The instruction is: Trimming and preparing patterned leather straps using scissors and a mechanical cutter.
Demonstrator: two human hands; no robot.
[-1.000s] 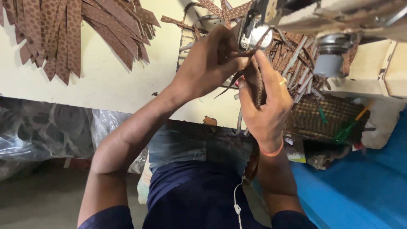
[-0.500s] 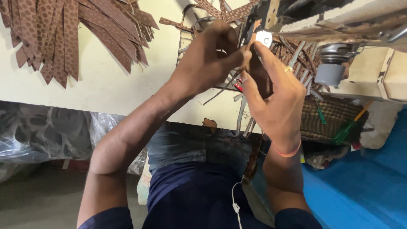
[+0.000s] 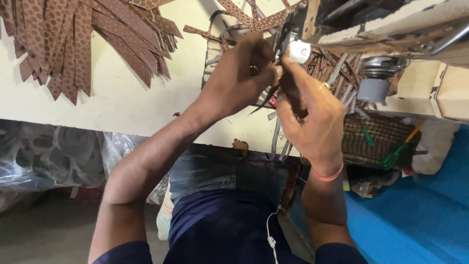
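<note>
We see both hands raised to the head of a sewing machine [image 3: 342, 19] at the far edge of the cream table [image 3: 122, 105]. The left hand [image 3: 239, 80] has its fingers curled and pressed together, thumb and forefinger pinching the end of a brown strap [image 3: 293, 90] just under the small lit lamp [image 3: 299, 50]. The right hand [image 3: 312, 117] grips the same strap lower down, fingers wrapped round it, ring on one finger, orange band at the wrist. The strap sits between the two hands, right at the needle area; we cannot see the needle itself, since the knuckles hide it.

Round about: a fan of dotted brown strips [image 3: 63, 44] lies well apart on the left of the table, more strips [image 3: 337, 73] are heaped behind the hands, a woven basket [image 3: 376, 142] with green-handled screwdrivers [image 3: 395, 156] stands beside the right wrist, and a grey spool [image 3: 373, 88] stands near the machine.

Risks, as we judge them: fingertips are very close to the machine's working parts, so any start of the drive could catch them. A loose pinch could let the strap slip out of line. The loose strips behind could snag and drag in.
</note>
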